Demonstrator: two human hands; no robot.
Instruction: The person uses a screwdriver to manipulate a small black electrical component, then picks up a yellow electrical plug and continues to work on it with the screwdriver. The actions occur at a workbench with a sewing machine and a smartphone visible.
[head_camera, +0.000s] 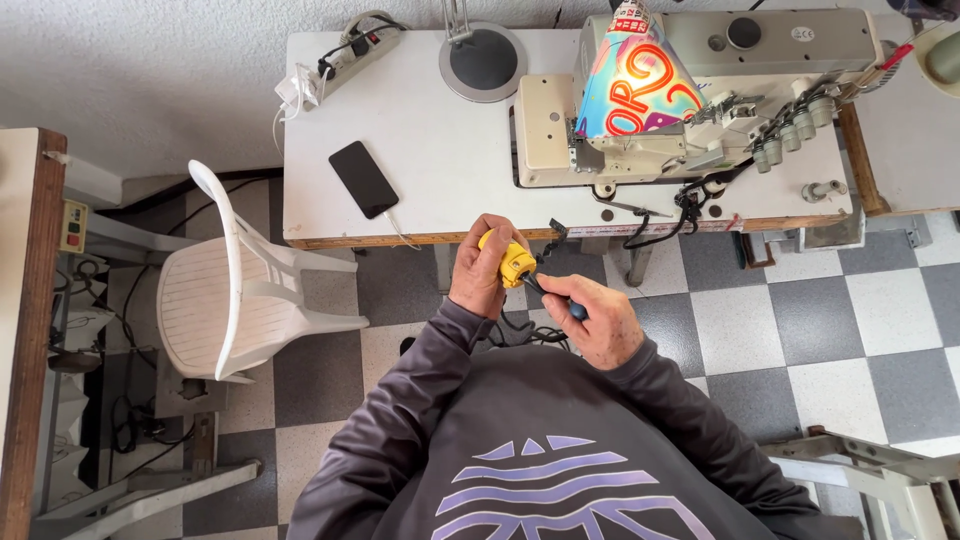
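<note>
The fingers of the left hand (482, 275) are curled tight around a small yellow plug-like part (512, 262), which sits at the fingertips with its right face turned toward the other hand. The right hand (603, 322) is closed on the dark handle of a screwdriver (556, 297); the handle runs across the fingers and the thin shaft points up and left, its tip meeting the yellow part. A black cord (553, 236) leaves the part upward toward the table edge. Both hands are held in front of the chest, just below the front edge of a white work table (440, 150). On that table lie a black phone (363, 179), a power strip (350, 52), a round lamp base (483, 61) and a cream sewing machine (700, 90) under a bright printed cover (632, 85). A white plastic chair (245, 290) stands to the left on the checkered floor (800, 320).
</note>
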